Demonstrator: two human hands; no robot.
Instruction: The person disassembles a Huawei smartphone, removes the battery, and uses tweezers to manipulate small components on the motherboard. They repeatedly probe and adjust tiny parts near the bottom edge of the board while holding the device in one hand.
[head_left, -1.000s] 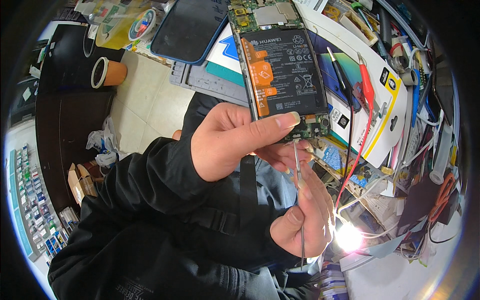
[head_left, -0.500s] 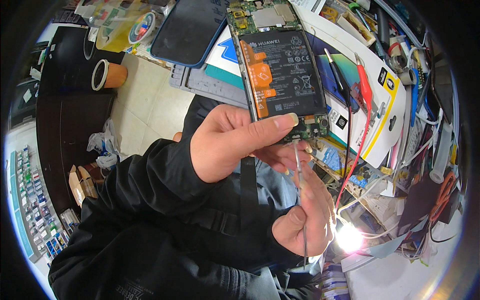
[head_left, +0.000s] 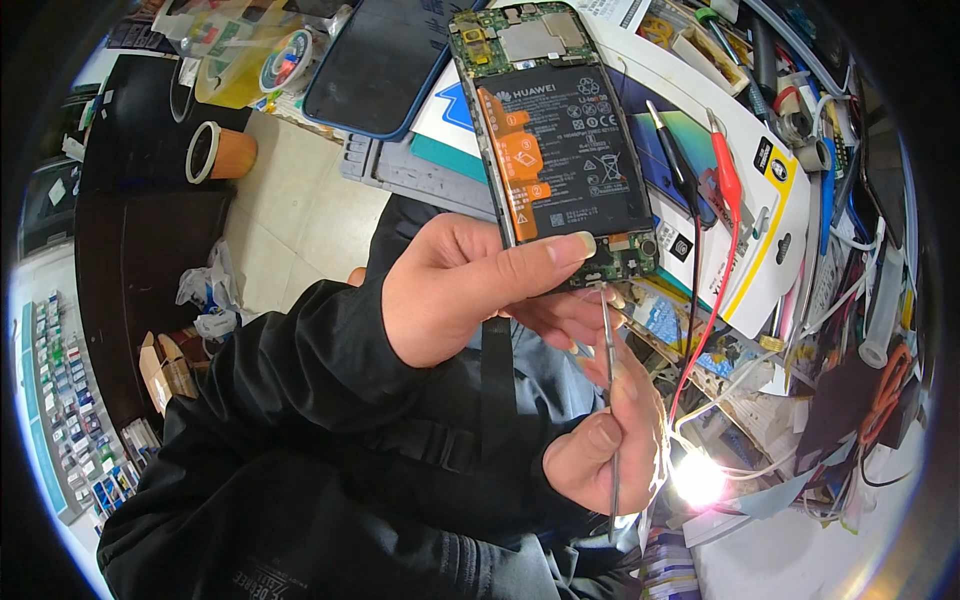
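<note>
My left hand (head_left: 480, 290) grips the lower end of an opened smartphone (head_left: 645, 262), its thumb lying across the bottom edge of the black battery (head_left: 590, 130). The back cover is off, so an orange pull tab (head_left: 520, 165) and a green circuit board with a metal shield (head_left: 530, 40) show. Below the phone, my right hand (head_left: 605, 440) pinches a slim metal tool (head_left: 613, 400) between thumb and fingers. Its upper tip is at the phone's bottom edge, near the charging port area; whether it touches cannot be made out.
Black and red probe leads (head_left: 728, 175) lie over white packaging (head_left: 770, 240) to the right. A dark phone (head_left: 375, 65) rests at the upper left on a grey tray (head_left: 420, 180). A bright lamp (head_left: 698, 480) glows beside my right hand. Cables and tools (head_left: 840, 230) crowd the right side.
The phone's upper end has shifted slightly left and its battery catches less glare. The metal tool's tip has moved a little to the right along the bottom edge.
</note>
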